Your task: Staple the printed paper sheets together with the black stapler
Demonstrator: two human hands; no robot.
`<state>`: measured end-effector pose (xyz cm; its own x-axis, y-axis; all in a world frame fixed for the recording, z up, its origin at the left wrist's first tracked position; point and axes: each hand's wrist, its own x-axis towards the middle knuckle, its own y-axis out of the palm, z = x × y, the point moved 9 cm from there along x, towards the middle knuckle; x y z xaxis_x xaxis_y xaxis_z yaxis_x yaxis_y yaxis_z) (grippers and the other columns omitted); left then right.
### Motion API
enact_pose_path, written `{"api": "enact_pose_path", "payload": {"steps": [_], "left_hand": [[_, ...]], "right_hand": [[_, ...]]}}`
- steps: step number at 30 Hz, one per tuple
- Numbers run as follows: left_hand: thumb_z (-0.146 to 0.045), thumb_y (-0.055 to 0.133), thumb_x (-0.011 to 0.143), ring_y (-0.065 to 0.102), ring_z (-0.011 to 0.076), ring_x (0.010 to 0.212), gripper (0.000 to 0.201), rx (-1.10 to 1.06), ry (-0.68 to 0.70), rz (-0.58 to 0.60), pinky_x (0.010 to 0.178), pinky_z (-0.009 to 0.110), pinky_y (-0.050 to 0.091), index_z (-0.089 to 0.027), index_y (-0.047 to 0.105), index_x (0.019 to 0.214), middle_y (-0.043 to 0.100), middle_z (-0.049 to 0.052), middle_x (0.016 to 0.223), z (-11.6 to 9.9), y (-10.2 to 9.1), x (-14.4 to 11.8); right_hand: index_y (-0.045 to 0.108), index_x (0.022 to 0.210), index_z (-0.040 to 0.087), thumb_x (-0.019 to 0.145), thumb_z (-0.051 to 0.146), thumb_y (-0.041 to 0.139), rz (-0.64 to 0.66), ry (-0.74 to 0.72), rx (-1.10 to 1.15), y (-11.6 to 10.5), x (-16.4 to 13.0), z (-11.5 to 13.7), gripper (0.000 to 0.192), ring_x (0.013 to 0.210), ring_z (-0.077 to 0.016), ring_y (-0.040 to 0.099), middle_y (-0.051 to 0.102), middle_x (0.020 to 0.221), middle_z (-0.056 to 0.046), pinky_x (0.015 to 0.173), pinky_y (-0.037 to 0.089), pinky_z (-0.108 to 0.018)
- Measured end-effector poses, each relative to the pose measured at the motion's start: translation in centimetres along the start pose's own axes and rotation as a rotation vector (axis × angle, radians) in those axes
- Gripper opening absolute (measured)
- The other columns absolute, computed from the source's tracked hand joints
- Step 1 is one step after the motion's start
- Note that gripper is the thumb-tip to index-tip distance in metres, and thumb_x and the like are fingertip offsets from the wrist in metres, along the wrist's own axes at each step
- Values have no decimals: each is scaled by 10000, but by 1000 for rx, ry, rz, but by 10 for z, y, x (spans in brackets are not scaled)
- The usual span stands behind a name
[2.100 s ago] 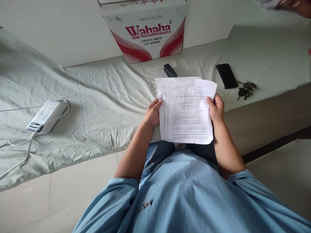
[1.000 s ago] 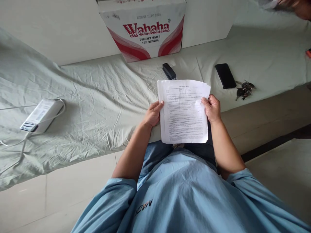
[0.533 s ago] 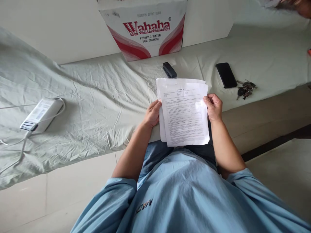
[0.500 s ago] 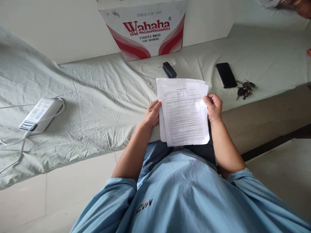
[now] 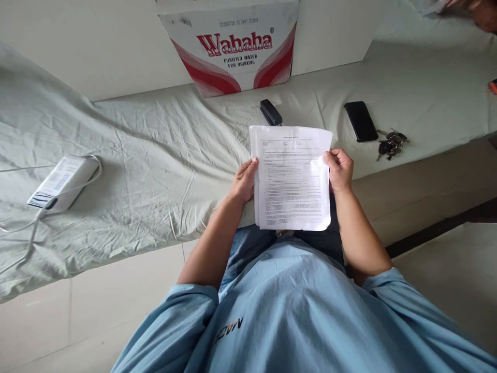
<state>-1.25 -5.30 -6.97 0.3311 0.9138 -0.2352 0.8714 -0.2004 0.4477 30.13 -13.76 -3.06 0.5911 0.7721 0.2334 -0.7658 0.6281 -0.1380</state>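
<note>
A small stack of printed white paper sheets (image 5: 292, 176) is held upright over my lap, at the front edge of a bed. My left hand (image 5: 244, 181) grips the stack's left edge and my right hand (image 5: 340, 169) grips its right edge, thumbs on the front page. The sheets' edges line up closely. Just behind the stack's top, a black stapler (image 5: 271, 112) lies on the pale green bedsheet (image 5: 163, 150).
A Wahaha water carton (image 5: 236, 46) stands against the wall behind the stapler. A black phone (image 5: 361, 120) and a bunch of keys (image 5: 391, 143) lie to the right. A white box with a cable (image 5: 60, 181) sits far left. Another person's hand (image 5: 477, 9) shows at top right.
The sheets were fanned apart and offset earlier; now they are squared into one neat stack. Both hands keep their grip on the sides.
</note>
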Motion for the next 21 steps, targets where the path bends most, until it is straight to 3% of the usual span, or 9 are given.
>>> {"api": "enact_pose_path", "payload": {"steps": [6, 12, 21], "left_hand": [[-687, 927, 776, 791, 379, 1249, 546, 1, -12, -38, 1026, 474, 698, -213, 822, 1025, 867, 108, 1099, 1, -3, 0], [-703, 950, 734, 784, 382, 1266, 609, 16, -34, 74, 1077, 486, 668, -202, 825, 1055, 867, 121, 1099, -1, 10, -2], [-714, 942, 746, 787, 373, 1256, 614, 47, -32, 147, 1098, 476, 647, -195, 825, 1052, 865, 125, 1070, -5, 20, -5]], "right_hand": [[626, 799, 252, 797, 737, 821, -25, 6, 5, -2, 0, 1, 523, 623, -130, 454, 519, 659, 51, 594, 397, -293], [655, 798, 242, 767, 726, 868, -33, 6, 62, -3, -2, 0, 529, 619, -120, 438, 503, 646, 63, 594, 385, -281], [687, 832, 239, 784, 734, 873, -19, 9, 86, 1, -2, -5, 531, 615, -113, 467, 552, 662, 64, 606, 408, -282]]}}
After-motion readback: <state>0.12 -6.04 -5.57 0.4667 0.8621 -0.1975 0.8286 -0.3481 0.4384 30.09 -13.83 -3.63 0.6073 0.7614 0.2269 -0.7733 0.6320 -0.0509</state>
